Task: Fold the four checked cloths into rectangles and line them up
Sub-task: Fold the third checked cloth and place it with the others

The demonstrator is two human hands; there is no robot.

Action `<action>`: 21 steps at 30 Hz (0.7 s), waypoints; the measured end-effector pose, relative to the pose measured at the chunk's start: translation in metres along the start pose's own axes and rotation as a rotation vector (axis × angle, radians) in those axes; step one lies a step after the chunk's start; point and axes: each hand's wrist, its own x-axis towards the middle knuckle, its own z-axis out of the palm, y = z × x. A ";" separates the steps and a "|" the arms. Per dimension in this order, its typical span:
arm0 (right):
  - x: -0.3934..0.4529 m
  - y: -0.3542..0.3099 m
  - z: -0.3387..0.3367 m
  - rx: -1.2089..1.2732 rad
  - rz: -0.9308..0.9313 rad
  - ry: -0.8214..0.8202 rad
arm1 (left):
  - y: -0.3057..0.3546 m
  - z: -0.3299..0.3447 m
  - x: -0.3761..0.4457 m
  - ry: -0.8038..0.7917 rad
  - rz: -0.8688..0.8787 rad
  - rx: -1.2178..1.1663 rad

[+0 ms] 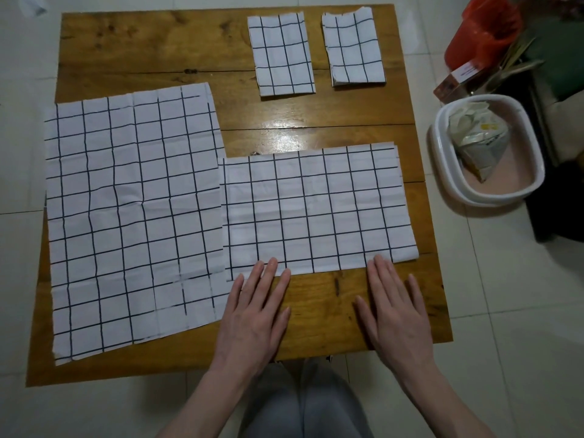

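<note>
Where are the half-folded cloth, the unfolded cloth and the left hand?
half-folded cloth [316, 210], head view, middle of its top layer.
unfolded cloth [132, 216], head view, centre of the flat sheet.
left hand [252, 314], head view, back of the hand.

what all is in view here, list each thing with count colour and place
folded cloths: 2, white with dark checks, side by side at the table's far right
half-folded cloth: 1, same check, near right, overlapping the open cloth's edge
open cloth: 1, same check, flat on the left, hanging over the table's left edge
table: 1, brown wood, centre
basin: 1, white, on the floor right, holding a crumpled bag
bucket: 1, red, far right
hands: left hand and right hand, flat on the table, fingertips on the half-folded cloth's near edge
</note>
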 end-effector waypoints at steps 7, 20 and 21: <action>0.002 0.035 -0.006 0.021 0.121 0.060 | 0.002 0.001 0.000 0.004 -0.005 -0.021; -0.003 0.030 -0.007 0.066 0.193 0.094 | 0.008 -0.005 0.003 -0.021 -0.001 -0.024; -0.006 0.032 -0.009 0.063 0.201 0.090 | 0.012 -0.006 0.005 -0.029 0.001 -0.026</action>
